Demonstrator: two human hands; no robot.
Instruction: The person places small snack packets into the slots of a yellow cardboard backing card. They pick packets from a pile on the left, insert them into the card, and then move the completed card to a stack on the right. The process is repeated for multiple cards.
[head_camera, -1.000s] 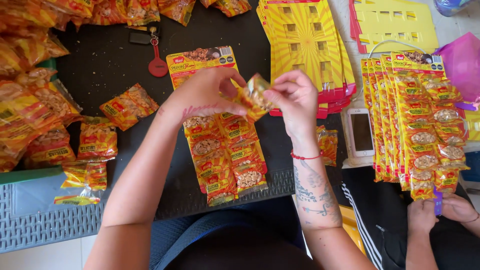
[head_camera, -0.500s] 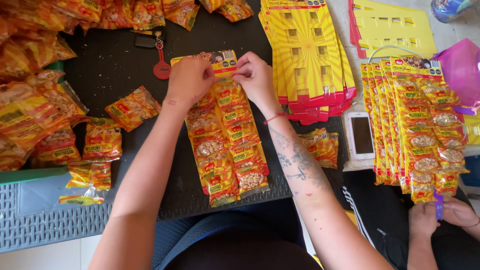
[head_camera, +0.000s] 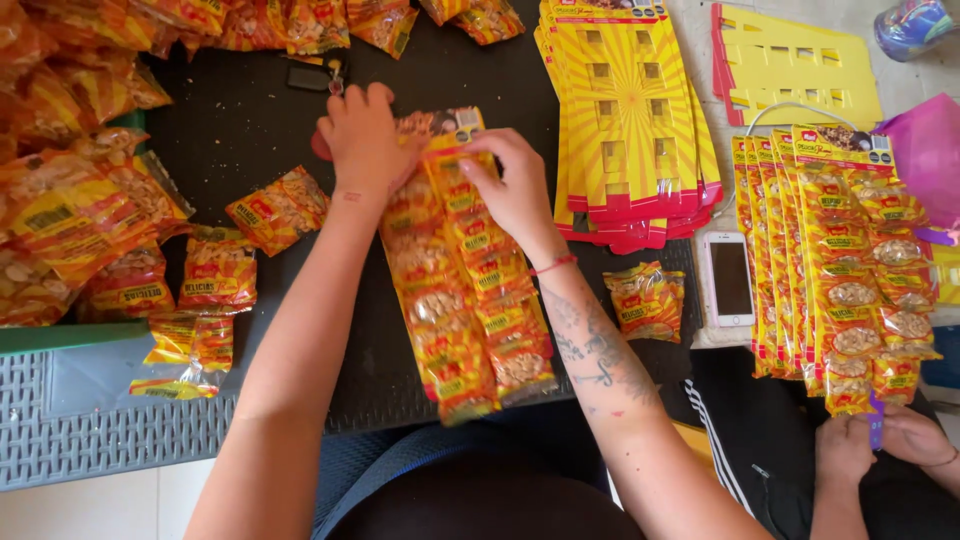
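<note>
A long yellow display card (head_camera: 455, 270) lies on the black mat (head_camera: 240, 120), covered with two rows of small orange-and-yellow peanut packets. Both hands work at its top end. My left hand (head_camera: 362, 135) presses on the upper left of the card, fingers curled over a packet. My right hand (head_camera: 510, 180) pinches the top packet (head_camera: 452, 165) against the card. A red string circles my right wrist, and the forearm is tattooed.
Loose packets (head_camera: 278, 207) lie left of the card, with a big heap (head_camera: 70, 200) at far left and one packet (head_camera: 648, 300) at right. Blank yellow cards (head_camera: 625, 110), a white phone (head_camera: 730, 278), filled cards (head_camera: 835, 250) and another person's hands (head_camera: 880, 440) are at right.
A second ago both hands held a packet up above the card. They moved down to the card's top, and now press the packet onto it.
</note>
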